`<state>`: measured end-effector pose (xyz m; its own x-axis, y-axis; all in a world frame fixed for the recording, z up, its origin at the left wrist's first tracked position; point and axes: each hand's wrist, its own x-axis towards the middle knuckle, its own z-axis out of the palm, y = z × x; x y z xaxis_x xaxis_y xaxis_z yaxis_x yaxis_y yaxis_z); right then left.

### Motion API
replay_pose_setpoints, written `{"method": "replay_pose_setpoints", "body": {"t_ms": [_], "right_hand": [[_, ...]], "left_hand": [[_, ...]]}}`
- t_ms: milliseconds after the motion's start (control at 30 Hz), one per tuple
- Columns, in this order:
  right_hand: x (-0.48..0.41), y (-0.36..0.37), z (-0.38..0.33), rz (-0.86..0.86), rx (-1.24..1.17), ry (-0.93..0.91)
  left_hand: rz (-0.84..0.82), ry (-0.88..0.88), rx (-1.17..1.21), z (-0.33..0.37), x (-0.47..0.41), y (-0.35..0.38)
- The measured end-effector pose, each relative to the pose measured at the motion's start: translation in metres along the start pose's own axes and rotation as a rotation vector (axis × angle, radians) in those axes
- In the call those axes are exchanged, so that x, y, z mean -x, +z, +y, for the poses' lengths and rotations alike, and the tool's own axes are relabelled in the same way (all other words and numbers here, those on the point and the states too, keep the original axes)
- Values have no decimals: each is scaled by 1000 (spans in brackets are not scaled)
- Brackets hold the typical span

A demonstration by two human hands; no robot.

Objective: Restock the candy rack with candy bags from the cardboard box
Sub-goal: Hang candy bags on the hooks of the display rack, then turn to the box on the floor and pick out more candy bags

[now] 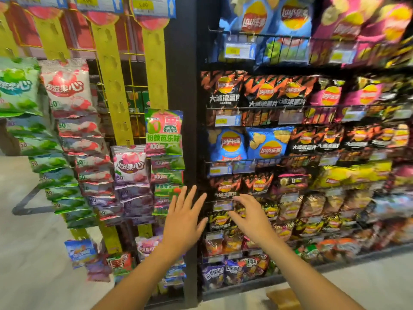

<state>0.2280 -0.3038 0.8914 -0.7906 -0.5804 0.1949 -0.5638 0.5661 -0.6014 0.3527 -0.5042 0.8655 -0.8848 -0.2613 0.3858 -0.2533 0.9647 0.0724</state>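
Forearms reach up from the bottom edge toward the display, both bare. The left hand (pixel 183 218) is spread flat with straight fingers, empty, in front of the black post (pixel 185 108) that divides the two displays; its fingertips lie just beside the lowest green candy bags. The right hand (pixel 251 217) is level with it and near it, fingers loosely bent, gripping nothing, in front of the dark chip bags (pixel 225 189) on a lower wire shelf (pixel 263 158); whether it touches them cannot be told.

Low on the right, a corner of the cardboard box (pixel 283 298) shows on the pale floor (pixel 33 253), partly cut off by the frame and behind the right forearm.

Left of the post stands the candy rack (pixel 114 74), made of yellow hanging strips over a wire grid. Candy bags hang down them in overlapping columns: green ones (pixel 20 86) at far left, red-and-white ones (pixel 67 90) next, purple ones (pixel 129 166) lower down, and green-and-pink ones (pixel 164 130) beside the post. The upper parts of the two right strips are bare.

Right of the post, chip bags fill the shelves from floor to top. Blurred price labels (pixel 143 5) run above the candy strips.
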Motion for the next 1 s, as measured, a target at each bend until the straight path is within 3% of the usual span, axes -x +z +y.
{"method": "replay_pose_setpoints", "body": {"t_ms": [333,700,1000], "right_hand": [[94,-68,128,7,50,227],[185,-159,254,101,137,417],[218,-192,323,205,143,570]], "left_hand": [[-237,172,72,161,12,48],[-320,378,154,323,9,90],[-423,516,210,409,-15,131]]}}
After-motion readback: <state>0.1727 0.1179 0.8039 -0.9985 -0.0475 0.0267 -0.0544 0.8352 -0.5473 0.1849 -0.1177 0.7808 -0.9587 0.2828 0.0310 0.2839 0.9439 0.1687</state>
